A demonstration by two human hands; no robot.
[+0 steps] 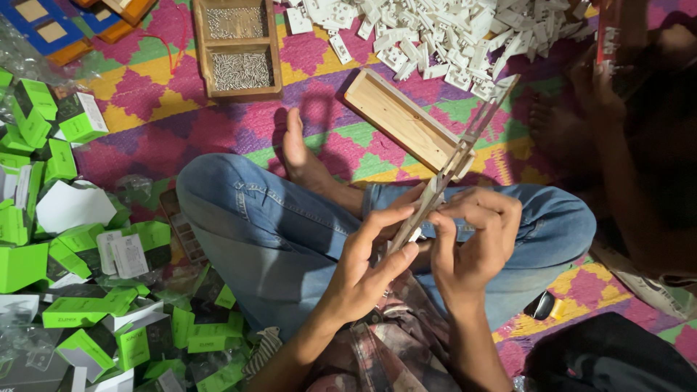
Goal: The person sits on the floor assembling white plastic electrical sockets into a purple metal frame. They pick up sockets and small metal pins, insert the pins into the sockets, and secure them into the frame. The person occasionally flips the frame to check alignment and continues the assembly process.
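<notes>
I sit cross-legged in blue jeans on a patterned mat. My left hand point(367, 261) and my right hand point(475, 239) both grip the near end of a long narrow wooden holder point(454, 165) that slants up and away to the right. The fingers pinch a small white part at its lower end, mostly hidden between the hands.
A heap of white plastic socket parts point(443, 36) lies at the top. A wooden tray point(396, 116) and a wooden box of small metal screws point(238, 51) sit ahead. Green and white cartons point(80, 239) pile at left. Another person's legs and feet point(581, 116) sit at right.
</notes>
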